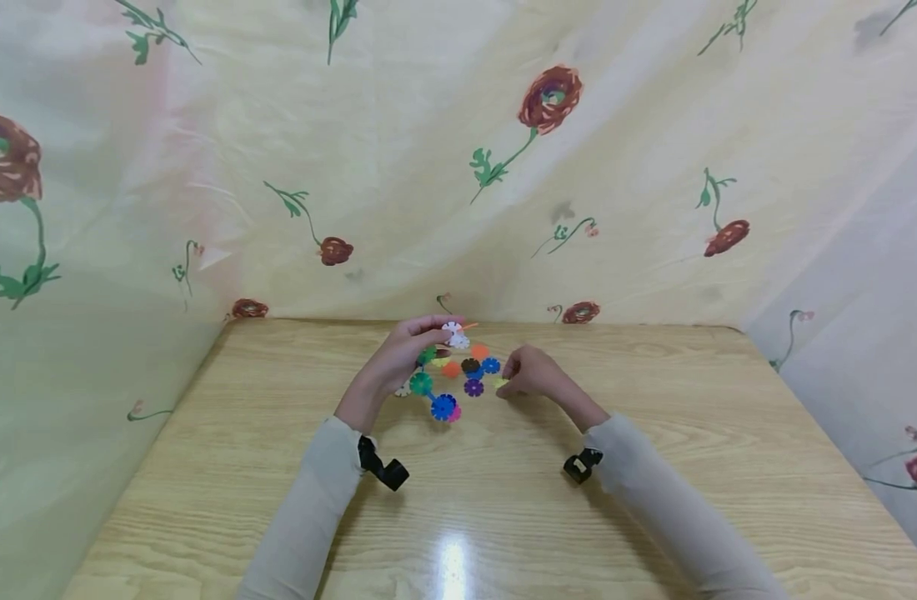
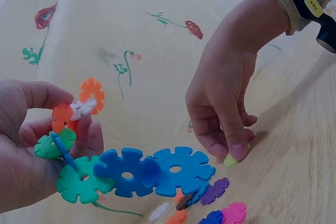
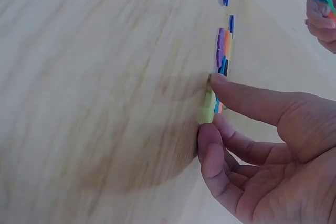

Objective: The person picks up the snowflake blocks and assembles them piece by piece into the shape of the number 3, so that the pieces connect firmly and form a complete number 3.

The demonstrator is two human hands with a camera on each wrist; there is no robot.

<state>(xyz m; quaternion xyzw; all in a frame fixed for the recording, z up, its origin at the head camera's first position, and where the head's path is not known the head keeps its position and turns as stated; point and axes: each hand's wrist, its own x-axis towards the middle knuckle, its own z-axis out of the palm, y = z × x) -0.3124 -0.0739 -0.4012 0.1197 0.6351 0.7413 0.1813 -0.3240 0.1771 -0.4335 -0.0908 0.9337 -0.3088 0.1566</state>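
Observation:
My left hand [image 1: 398,357] holds a chain of interlocked plastic snowflake discs above the table. In the left wrist view, its orange disc [image 2: 62,116] is by the fingers, beside a white disc [image 2: 83,108] and another orange one. Green discs and two large blue discs [image 2: 126,172] trail off to the right. Over on the table's surface, my right hand [image 1: 535,372] pinches a yellow-green snowflake disc [image 3: 208,106] between thumb and fingers. The disc stands on edge, close against or touching the wood.
Several loose snowflake discs lie on the wooden table [image 1: 458,483] between the hands, among them a purple disc [image 1: 473,387], a brown disc [image 1: 470,365] and a pink disc [image 2: 234,213]. A flower-printed cloth [image 1: 428,167] hangs behind the table.

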